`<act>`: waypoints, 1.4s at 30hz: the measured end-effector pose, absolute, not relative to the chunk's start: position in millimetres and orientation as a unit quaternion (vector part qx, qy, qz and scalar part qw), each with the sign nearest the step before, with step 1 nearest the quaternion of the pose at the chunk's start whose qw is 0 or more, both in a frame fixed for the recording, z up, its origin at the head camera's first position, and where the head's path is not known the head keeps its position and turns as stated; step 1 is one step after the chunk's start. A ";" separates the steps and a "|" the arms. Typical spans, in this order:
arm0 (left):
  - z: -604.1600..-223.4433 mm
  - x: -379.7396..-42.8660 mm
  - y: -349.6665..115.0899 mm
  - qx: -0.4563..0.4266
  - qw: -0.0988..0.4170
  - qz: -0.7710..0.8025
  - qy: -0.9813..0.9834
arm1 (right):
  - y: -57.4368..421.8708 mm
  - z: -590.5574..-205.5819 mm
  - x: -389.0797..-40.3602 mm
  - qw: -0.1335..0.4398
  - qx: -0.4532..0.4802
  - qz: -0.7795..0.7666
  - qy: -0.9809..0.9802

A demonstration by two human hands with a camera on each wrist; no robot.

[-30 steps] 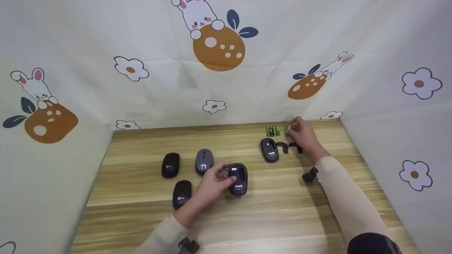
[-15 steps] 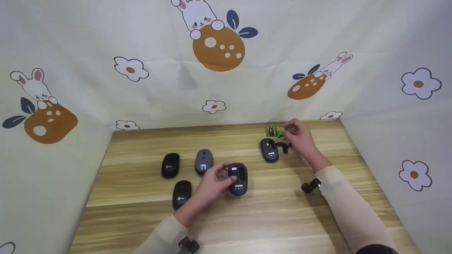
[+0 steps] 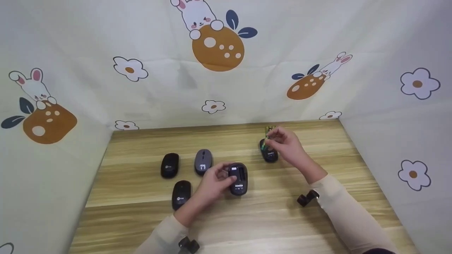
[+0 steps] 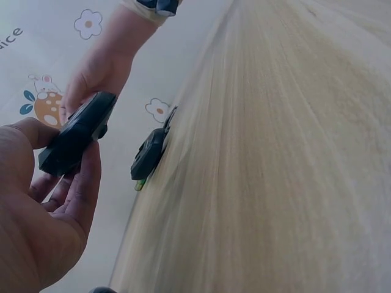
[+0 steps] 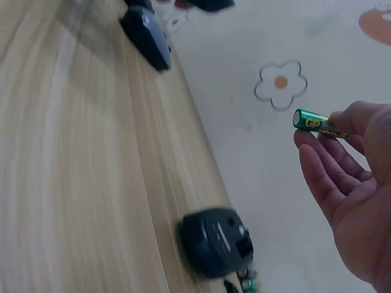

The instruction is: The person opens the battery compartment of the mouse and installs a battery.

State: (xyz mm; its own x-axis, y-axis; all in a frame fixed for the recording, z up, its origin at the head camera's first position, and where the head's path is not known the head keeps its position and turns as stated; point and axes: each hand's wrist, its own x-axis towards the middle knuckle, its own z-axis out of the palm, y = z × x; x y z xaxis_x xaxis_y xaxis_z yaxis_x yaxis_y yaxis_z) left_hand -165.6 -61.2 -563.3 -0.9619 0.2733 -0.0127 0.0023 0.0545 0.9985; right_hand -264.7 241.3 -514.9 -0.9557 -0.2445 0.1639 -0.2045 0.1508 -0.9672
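Observation:
My left hand grips a dark computer mouse turned underside up, its long battery slot uncovered, thumb across its base. In the left wrist view that mouse is tilted and held above the table, between thumb and fingers. A green GP battery is pinched between the thumb and fingertips of my right hand, which is raised over a second upturned mouse lying at the back right. Behind that mouse several more batteries stand in a row, partly covered by the right hand.
To the left of my left hand lie a black mouse, a grey mouse and another black mouse, top side up. Patterned cloth walls border the wooden table at the back and sides.
My right hand has picked out a battery at the back right and moved left and toward me with it, now over the upturned mouse. The left hand and its mouse stay put.

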 end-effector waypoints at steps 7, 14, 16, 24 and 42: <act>-562.0 -165.1 -60.4 0.092 0.102 0.679 0.721 | 218.2 -503.2 -240.0 0.045 -0.189 -0.623 0.758; -561.8 -165.2 -59.5 0.088 0.110 0.681 0.719 | 198.0 -499.4 -221.1 0.069 -0.241 -0.610 0.752; -561.7 -164.9 -59.6 0.086 0.116 0.682 0.717 | 193.8 -499.5 -217.2 0.071 -0.252 -0.595 0.760; -560.6 -163.6 -58.4 0.092 0.114 0.679 0.719 | 184.9 -505.9 -208.4 0.051 -0.303 -0.526 0.793; -559.1 -164.1 -54.7 0.109 0.078 0.692 0.709 | 174.5 -523.9 -193.5 0.053 -0.239 -0.585 0.773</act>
